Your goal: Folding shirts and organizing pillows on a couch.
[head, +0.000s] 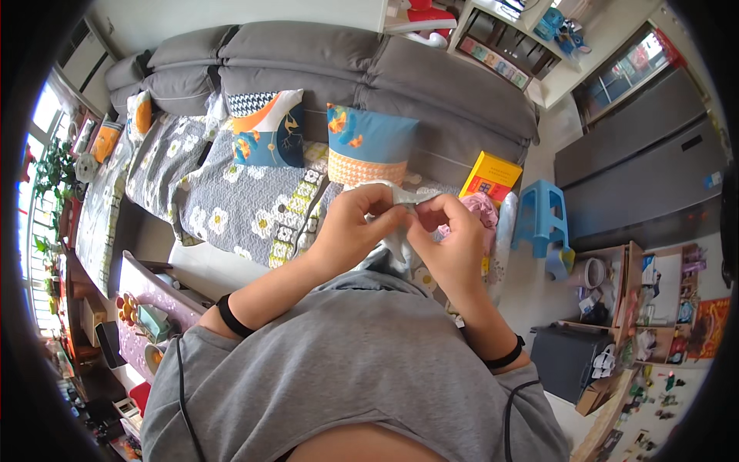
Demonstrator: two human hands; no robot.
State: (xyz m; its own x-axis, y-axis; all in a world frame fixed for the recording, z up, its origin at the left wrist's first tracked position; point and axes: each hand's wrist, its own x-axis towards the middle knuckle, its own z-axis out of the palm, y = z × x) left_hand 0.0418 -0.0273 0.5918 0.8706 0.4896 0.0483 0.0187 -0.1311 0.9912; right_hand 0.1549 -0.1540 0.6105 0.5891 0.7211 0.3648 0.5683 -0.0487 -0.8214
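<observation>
A white cloth garment [397, 242] hangs from my two hands in front of my chest. My left hand [366, 216] pinches its upper edge between thumb and fingers. Close beside it, my right hand [447, 231] grips the same edge, the thumbs almost meeting. The lower part of the cloth drops toward the sofa and is partly hidden by my hands and grey shirt. Just past my right hand lies a crumpled pink cloth [484, 209] on the sofa.
A grey sofa [300, 49] with a flowered quilted cover [213, 185] spans the front. On it rest a patterned cushion [268, 130], a blue cushion [372, 138] and a yellow-red box [491, 176]. A blue plastic stool [540, 213] stands right; a pink-covered table [135, 289] is left.
</observation>
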